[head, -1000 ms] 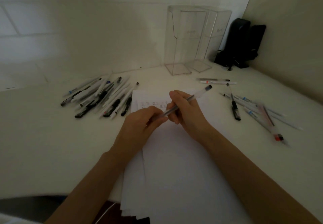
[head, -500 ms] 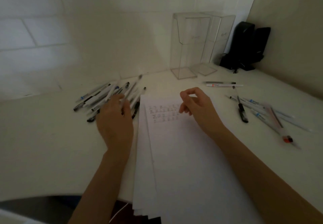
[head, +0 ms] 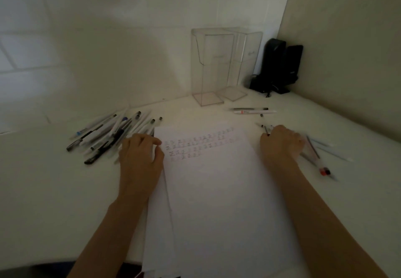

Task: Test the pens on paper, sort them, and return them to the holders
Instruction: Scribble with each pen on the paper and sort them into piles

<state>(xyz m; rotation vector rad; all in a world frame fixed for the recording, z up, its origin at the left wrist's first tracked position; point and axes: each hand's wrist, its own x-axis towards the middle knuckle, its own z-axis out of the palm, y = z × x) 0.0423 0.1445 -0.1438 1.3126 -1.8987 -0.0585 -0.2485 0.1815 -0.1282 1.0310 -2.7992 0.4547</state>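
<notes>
Scanning from the left, I see a big heap of pens (head: 104, 136) fanned on the desk (head: 43, 191), at ten o'clock from the left hand (head: 141, 156). I judge the two lots of pens are kept on either side of the sheet so that tested and untested ones do not mix. That hand rests at the left edge of the paper (head: 217, 201), fingers loosely curled with nothing visible in them. Its thumb is at the top corner, probably to steady the sheet for writing.

Rows of test marks (head: 195, 145) cross the top of the paper. At twelve o'clock from it stand two clear holders (head: 213, 67), side by side against the wall. Both are empty, so the returning is not yet begun. Two lone pens (head: 251, 110) lie near them, at four o'clock.

The right hand (head: 282, 145) is down on the scattered pens (head: 314, 154) right of the sheet, fingers curled over them. Blur hides whether it pinches one, so I cannot tell. A dark pen end (head: 266, 130) shows at ten o'clock of its knuckles, right by the fingers, and the rest trail off toward four o'clock. I judge it is fetching the next pen to test.
</notes>
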